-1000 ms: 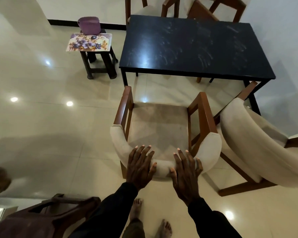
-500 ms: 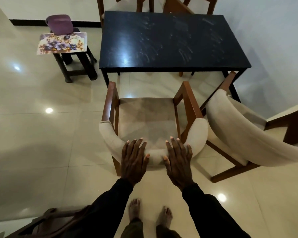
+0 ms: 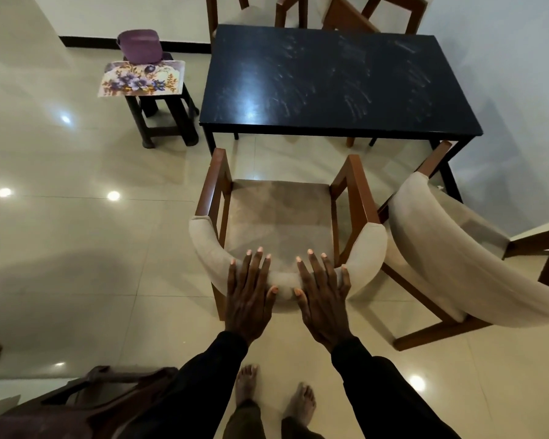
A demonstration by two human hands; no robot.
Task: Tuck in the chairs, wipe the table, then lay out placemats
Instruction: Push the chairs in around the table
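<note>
Dark table (image 3: 339, 80): top streaked with smears, so probably not yet wiped. Chair (image 3: 279, 213) on the table's near side, squared to it, arms just short of the edge, lined up to slide under. Second chair (image 3: 450, 248) off the table's near right corner, angled away, untucked. Floral placemats (image 3: 140, 79) on a stool (image 3: 164, 132) left of the table, likely parked until wiping is done. Left hand (image 3: 249, 296) and right hand (image 3: 325, 299) lie flat on the chair's padded back, fingers straight and spread. This looks like a push, not a grip.

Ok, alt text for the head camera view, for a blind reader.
The left hand and right hand rest flat on the padded back of a wooden chair facing a smudged black table. A floral placemat lies on a stool.
</note>
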